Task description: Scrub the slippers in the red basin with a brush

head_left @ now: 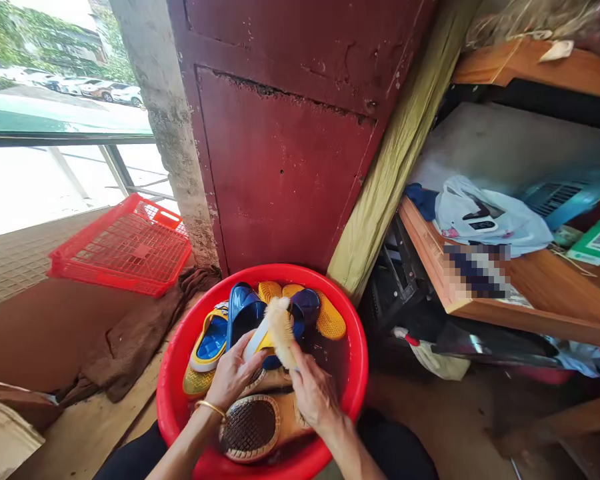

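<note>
My left hand (pixel 234 373), with a gold bangle at its wrist, is closed on a white and yellow slipper (pixel 257 341) above a red basin (pixel 164 373). A brush with pale, cream bristles (pixel 280 327) is in my right hand (pixel 316 393), its bristles against the slipper. My fingers and the brush partly hide the slipper. Around them in the basin's dark water lie a blue slipper (pixel 241 310), a yellow slipper with a blue inside (pixel 213 341), yellow slippers with textured soles (pixel 332 321), and tan footwear with a dark gridded sole (pixel 253 427) below my hands.
A red plastic crate (pixel 130 250) is at the left, near a brown cloth (pixel 125 353). Behind the basin stands a dark red door (pixel 285 167) with a yellowish curtain (pixel 395 167) beside it. On the right, a wooden shelf (pixel 545 280) holds a white plastic bag (pixel 485 213).
</note>
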Available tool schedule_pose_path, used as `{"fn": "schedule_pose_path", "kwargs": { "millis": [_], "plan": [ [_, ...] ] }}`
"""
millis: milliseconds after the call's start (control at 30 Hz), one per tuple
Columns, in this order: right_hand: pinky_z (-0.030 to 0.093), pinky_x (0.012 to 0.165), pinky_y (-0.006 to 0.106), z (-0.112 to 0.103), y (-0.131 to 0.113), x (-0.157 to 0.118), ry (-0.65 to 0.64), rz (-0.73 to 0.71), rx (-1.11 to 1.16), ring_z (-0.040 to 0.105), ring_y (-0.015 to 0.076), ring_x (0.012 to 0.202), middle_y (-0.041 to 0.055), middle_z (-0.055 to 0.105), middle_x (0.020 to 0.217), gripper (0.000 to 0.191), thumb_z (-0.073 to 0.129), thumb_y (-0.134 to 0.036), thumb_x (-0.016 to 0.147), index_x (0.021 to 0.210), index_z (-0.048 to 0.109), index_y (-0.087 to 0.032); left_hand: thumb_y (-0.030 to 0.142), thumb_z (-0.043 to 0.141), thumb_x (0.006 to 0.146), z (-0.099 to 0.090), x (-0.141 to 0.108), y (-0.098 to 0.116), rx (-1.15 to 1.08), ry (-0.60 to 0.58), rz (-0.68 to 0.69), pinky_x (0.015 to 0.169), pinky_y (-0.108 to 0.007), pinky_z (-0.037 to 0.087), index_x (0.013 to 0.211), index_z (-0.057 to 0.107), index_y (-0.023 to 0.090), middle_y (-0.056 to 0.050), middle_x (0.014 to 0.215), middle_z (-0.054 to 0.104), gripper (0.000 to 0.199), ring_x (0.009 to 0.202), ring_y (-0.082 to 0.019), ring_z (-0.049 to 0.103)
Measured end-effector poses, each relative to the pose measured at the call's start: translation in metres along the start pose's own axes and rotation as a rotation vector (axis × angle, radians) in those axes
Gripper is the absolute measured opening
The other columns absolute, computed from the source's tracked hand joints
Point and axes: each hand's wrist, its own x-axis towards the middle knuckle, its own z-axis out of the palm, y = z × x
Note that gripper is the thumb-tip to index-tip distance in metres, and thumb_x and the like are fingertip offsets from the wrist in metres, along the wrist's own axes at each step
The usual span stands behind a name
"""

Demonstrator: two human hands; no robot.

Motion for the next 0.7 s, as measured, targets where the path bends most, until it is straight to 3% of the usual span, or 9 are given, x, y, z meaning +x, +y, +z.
{"fn": "schedule_pose_path", "kwargs": {
  "millis": [67, 167, 367, 533, 600, 700],
  "plan": [
    [0.056, 0.076, 0.029, 0.007, -0.006, 0.001, -0.167, -0.043, -0.128, 0.071, 0.0221, 0.087, 0.0079, 0.07, 0.105, 0.06, 0.037, -0.02, 0.1, 0.157, 0.034, -0.038, 0.056, 0.068, 0.075, 0.004, 0.005, -0.011, 0.087, -0.014, -0.005, 0.079, -0.031, 0.056, 0.117, 0.07, 0.017, -0.005, 0.091, 0.078, 0.058, 0.086, -0.025, 0.069],
    [0.054, 0.076, 0.029, 0.006, 0.001, 0.002, -0.243, 0.015, -0.254, 0.07, 0.0228, 0.091, 0.0072, 0.07, 0.107, 0.065, 0.042, -0.016, 0.098, 0.156, 0.033, -0.044, 0.058, 0.066, 0.075, 0.009, 0.009, -0.025, 0.051, 0.0, -0.057, 0.075, -0.031, 0.056, 0.115, 0.071, 0.015, -0.007, 0.091, 0.078, 0.059, 0.084, -0.025, 0.07],
    [0.054, 0.08, 0.03, -0.014, 0.037, -0.006, -0.141, 0.207, -0.193, 0.07, 0.0222, 0.092, 0.0092, 0.07, 0.111, 0.055, 0.038, -0.019, 0.101, 0.154, 0.041, -0.036, 0.048, 0.074, 0.068, 0.007, 0.01, -0.016, -0.23, 0.044, -0.207, 0.08, -0.035, 0.057, 0.121, 0.068, 0.013, -0.01, 0.103, 0.079, 0.065, 0.092, -0.028, 0.072],
    [0.054, 0.084, 0.031, -0.011, 0.032, -0.005, 0.001, 0.101, -0.038, 0.069, 0.0215, 0.095, 0.0092, 0.069, 0.109, 0.054, 0.035, -0.02, 0.102, 0.154, 0.042, -0.032, 0.041, 0.078, 0.068, 0.012, 0.001, -0.005, -0.435, -0.104, -0.323, 0.074, -0.035, 0.06, 0.12, 0.068, 0.018, -0.008, 0.105, 0.079, 0.058, 0.087, -0.027, 0.075],
    [0.055, 0.079, 0.032, -0.012, 0.03, -0.006, -0.005, 0.1, -0.064, 0.069, 0.0219, 0.089, 0.0088, 0.07, 0.106, 0.055, 0.035, -0.019, 0.101, 0.153, 0.044, -0.034, 0.037, 0.078, 0.069, 0.012, 0.0, -0.007, -0.48, -0.057, -0.358, 0.067, -0.033, 0.059, 0.117, 0.068, 0.019, -0.007, 0.098, 0.08, 0.053, 0.079, -0.025, 0.075],
    [0.055, 0.073, 0.033, -0.019, 0.027, -0.01, -0.041, 0.16, -0.115, 0.069, 0.0227, 0.082, 0.0084, 0.071, 0.101, 0.054, 0.035, -0.018, 0.1, 0.15, 0.049, -0.033, 0.029, 0.074, 0.074, 0.006, 0.006, -0.012, -0.595, 0.166, -0.44, 0.064, -0.032, 0.06, 0.115, 0.067, 0.022, -0.003, 0.091, 0.079, 0.042, 0.069, -0.021, 0.074]
  ]
}}
